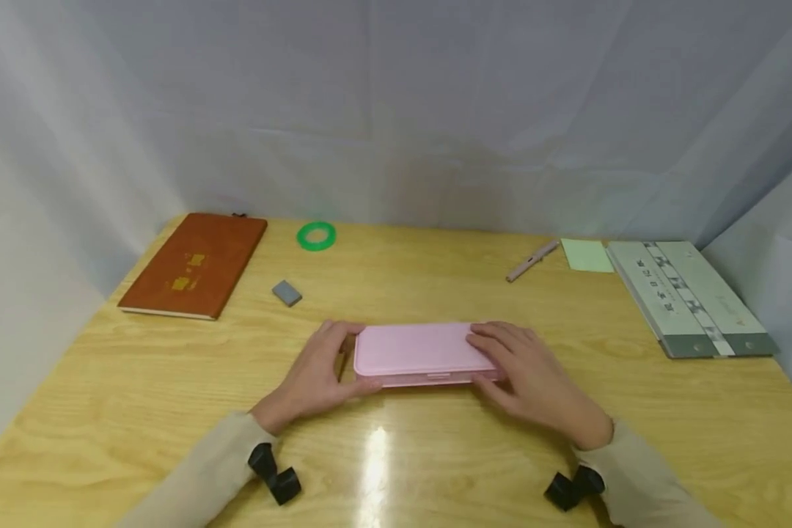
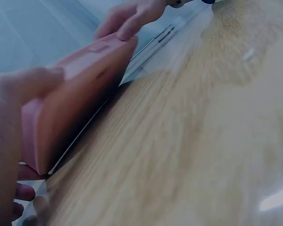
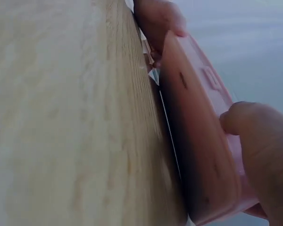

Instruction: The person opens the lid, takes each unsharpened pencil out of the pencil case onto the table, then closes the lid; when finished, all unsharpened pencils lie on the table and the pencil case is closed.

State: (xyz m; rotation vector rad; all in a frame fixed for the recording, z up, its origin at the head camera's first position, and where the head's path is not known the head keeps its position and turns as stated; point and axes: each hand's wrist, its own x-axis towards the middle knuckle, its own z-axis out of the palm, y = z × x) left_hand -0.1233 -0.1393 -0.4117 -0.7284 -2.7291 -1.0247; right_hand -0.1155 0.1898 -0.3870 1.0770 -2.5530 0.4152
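Observation:
A closed pink pencil case with a small front clasp is held between both hands at the middle of the wooden table. My left hand grips its left end, thumb at the front edge and fingers at the back corner. On the other end, my right hand has its fingers over the lid and its thumb along the front side. Both wrist views show the underside of the pencil case, its front edge raised above the tabletop with a dark shadow below.
A brown notebook lies at the back left, near a green tape roll and a grey eraser. Toward the back right are a pen, a pale green sticky note and a grey-green notebook. A pale curtain hangs behind.

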